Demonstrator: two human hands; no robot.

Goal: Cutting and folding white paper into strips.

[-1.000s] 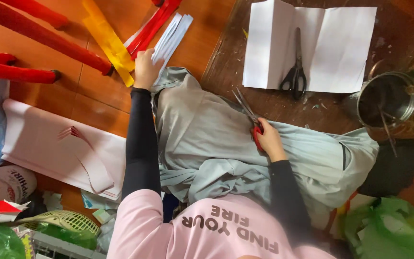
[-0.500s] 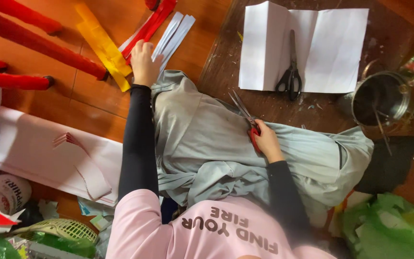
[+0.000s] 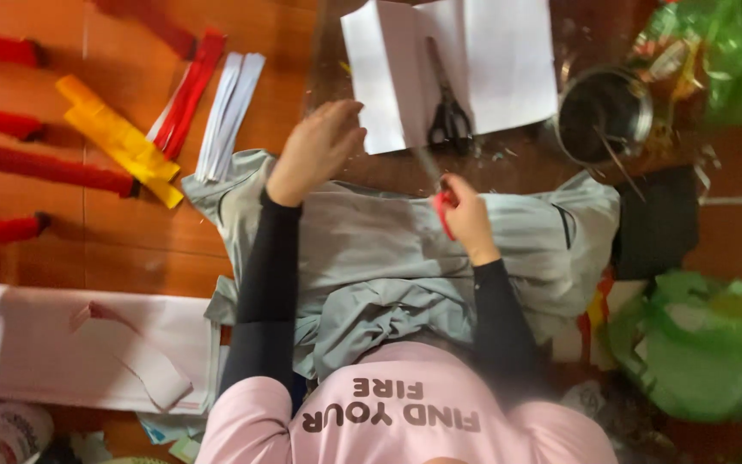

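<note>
Right hand [image 3: 467,215] grips red-handled scissors [image 3: 441,204] over grey cloth [image 3: 388,258]; left hand [image 3: 315,148], fingers spread, holds nothing. White paper [image 3: 491,60] at twelve o'clock, green bags [image 3: 697,344] at four, wooden floor [image 3: 130,249].

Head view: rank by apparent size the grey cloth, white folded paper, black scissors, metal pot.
1. grey cloth, by far the largest.
2. white folded paper.
3. metal pot.
4. black scissors, lying on the paper.
The pot and scissors look close in extent; that order is unsure.
</note>
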